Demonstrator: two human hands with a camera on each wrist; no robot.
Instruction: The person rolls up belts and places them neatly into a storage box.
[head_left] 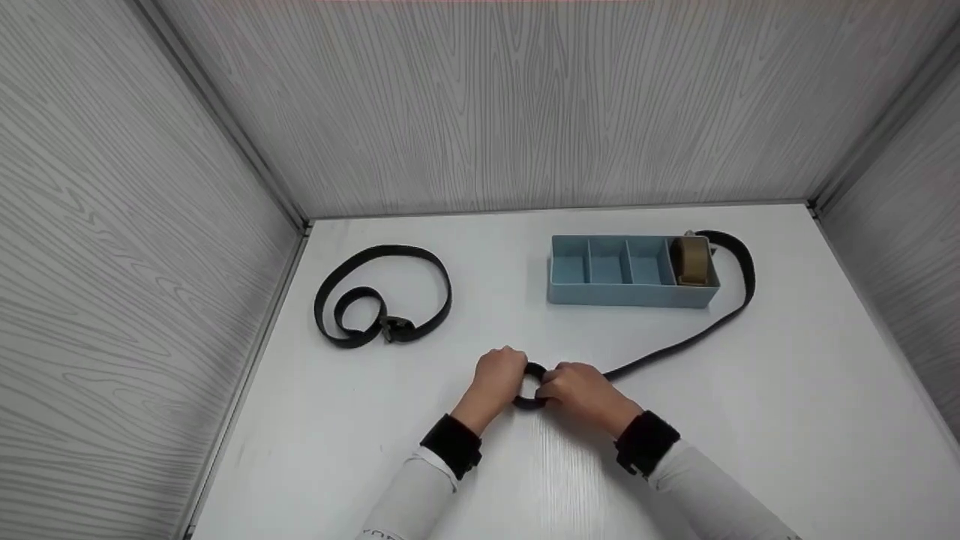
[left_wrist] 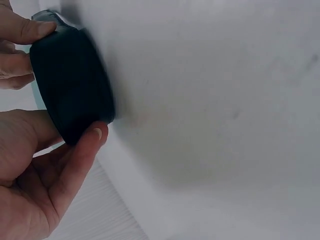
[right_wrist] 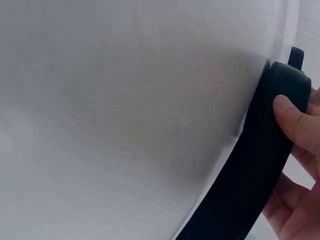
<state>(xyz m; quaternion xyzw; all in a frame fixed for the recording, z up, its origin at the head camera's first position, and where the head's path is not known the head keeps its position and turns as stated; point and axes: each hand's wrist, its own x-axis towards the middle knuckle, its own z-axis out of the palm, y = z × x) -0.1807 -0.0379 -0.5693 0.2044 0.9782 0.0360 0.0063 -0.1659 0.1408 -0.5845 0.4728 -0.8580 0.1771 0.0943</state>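
Note:
A black belt (head_left: 531, 403) is bent into a small ring between the two hands on the white table. My left hand (head_left: 501, 373) grips the ring's left side, its thumb and fingers pinching the strap (left_wrist: 70, 80) in the left wrist view. My right hand (head_left: 583, 390) holds the ring's right side, the thumb pressed on the outside of the strap (right_wrist: 265, 150) in the right wrist view. From the right hand the rest of the strap curves up to the right and passes behind the blue tray, which hides its far end.
The blue tray (head_left: 634, 295), split into several compartments, stands at the back right with a rolled brown belt (head_left: 694, 260) in its rightmost one. A second black belt (head_left: 448, 289) lies loosely coiled at the left, its buckle (head_left: 390, 325) showing. Grey wood-grain panels (head_left: 487, 105) enclose the table.

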